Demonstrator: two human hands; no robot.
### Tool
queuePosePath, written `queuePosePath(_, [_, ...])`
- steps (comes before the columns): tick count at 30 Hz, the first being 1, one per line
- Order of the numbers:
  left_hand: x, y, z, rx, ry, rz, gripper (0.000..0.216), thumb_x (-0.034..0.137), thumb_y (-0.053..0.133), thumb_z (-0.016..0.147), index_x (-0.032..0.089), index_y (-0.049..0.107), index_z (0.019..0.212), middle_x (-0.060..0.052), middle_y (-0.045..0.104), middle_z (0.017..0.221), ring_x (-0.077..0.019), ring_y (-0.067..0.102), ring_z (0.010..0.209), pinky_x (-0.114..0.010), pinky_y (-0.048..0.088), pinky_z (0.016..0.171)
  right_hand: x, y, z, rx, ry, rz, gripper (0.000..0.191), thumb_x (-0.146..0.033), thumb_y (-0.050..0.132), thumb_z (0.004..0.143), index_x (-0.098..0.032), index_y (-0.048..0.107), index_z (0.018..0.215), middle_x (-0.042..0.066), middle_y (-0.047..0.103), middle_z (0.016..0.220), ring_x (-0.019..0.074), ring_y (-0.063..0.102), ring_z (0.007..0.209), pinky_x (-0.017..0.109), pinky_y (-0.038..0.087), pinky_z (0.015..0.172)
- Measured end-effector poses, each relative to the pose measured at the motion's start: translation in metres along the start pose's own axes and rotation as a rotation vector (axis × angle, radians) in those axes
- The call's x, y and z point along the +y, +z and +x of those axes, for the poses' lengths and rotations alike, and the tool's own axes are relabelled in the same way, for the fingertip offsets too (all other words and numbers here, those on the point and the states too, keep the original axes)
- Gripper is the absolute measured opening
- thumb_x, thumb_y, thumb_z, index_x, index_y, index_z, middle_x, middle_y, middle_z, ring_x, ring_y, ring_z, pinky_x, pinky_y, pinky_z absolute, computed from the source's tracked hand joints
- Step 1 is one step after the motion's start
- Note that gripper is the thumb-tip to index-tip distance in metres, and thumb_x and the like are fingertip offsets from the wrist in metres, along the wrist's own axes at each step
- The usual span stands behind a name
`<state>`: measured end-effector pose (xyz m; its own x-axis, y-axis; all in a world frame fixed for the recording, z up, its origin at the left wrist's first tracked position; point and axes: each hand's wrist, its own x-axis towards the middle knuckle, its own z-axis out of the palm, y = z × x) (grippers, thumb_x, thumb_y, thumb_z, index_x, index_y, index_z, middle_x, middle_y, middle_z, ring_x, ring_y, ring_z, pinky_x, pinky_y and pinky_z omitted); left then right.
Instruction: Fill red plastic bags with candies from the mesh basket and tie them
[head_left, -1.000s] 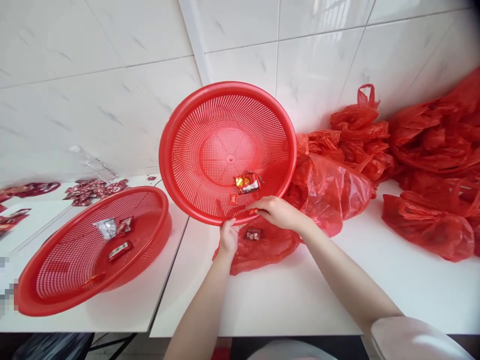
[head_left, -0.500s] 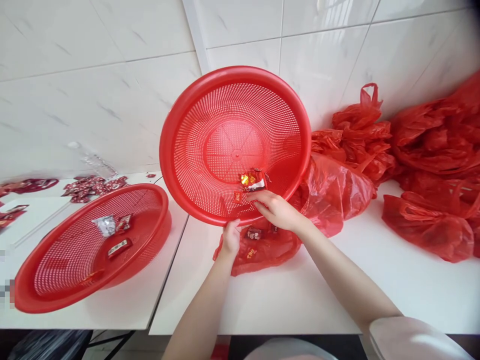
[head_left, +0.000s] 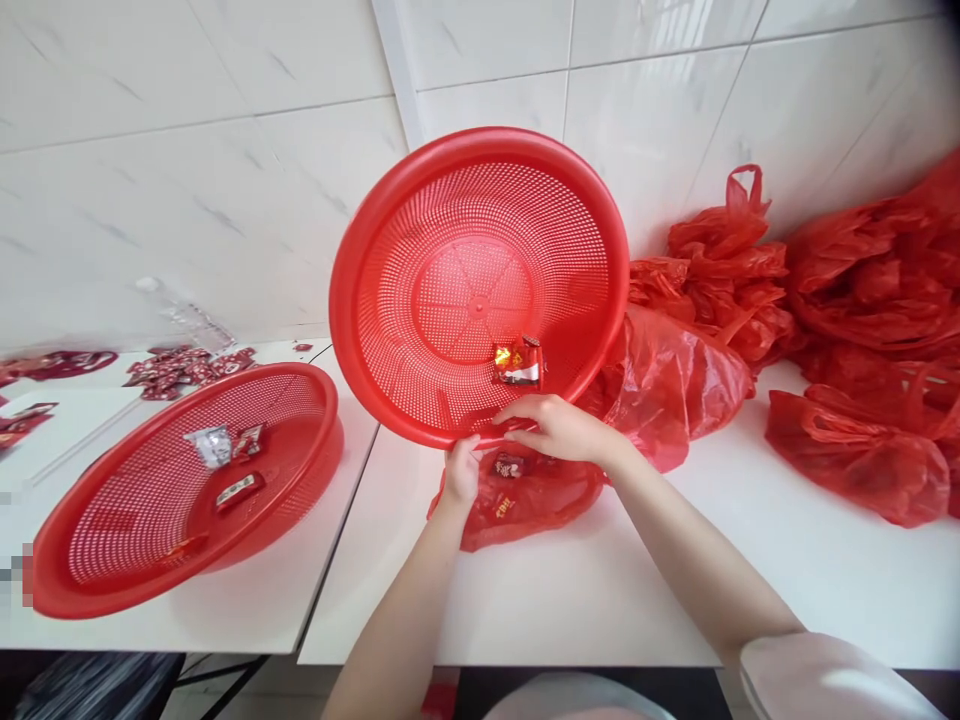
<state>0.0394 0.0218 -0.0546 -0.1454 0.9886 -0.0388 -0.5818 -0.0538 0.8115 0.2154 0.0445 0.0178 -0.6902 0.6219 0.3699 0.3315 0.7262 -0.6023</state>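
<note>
Since the earlier frame, my right grip [head_left: 553, 427] has come back from the packets to the near rim of the tilted red basket [head_left: 478, 270], and I cannot tell if its bent fingers hold something, while my left grip [head_left: 461, 474] is clamped on this same rim. I see the basket raised over the bench [head_left: 585, 610], with some shiny packets [head_left: 519, 367] low inside, and it hides the far part of the red bag [head_left: 551, 515] where a dark packet [head_left: 508, 465] lies. At left stands a second basket [head_left: 300, 500], leaning, and at right crumpled red bags [head_left: 724, 265] crowd toward the wall [head_left: 637, 130].
</note>
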Motion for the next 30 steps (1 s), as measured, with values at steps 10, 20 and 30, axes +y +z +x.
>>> queuePosePath(10, [0.008,-0.010,0.007,0.098,0.114,0.081,0.025,0.028,0.069,0.053,0.019,0.069,0.077,-0.002,0.072,0.081,-0.0222,0.068,0.083,-0.036,0.053,0.081,0.015,0.001,0.002,0.609,0.157,-0.212,0.057,-0.037,0.057,0.091,-0.013,0.042,0.141,0.020,0.038,0.151,0.0269,0.034,0.142,0.047,0.032,0.114])
queuePosePath(20, [-0.008,-0.003,-0.003,-0.091,0.052,0.081,0.033,0.028,0.066,0.062,0.018,0.069,0.093,-0.006,0.074,0.091,-0.0284,0.068,0.094,-0.039,0.052,0.082,0.023,0.007,0.002,0.487,0.358,-0.041,0.038,-0.023,0.070,0.076,-0.019,0.061,0.113,0.002,0.070,0.088,0.0178,0.066,0.075,0.029,0.049,0.074])
queuePosePath(30, [0.014,-0.014,0.011,0.050,0.094,-0.038,0.017,0.027,0.065,0.059,0.018,0.064,0.074,-0.004,0.070,0.082,-0.0245,0.068,0.083,-0.039,0.055,0.075,0.014,-0.015,-0.003,0.552,0.382,0.473,0.038,-0.049,0.071,0.077,-0.015,0.066,0.092,0.004,0.070,0.079,0.0153,0.062,0.066,0.027,0.048,0.063])
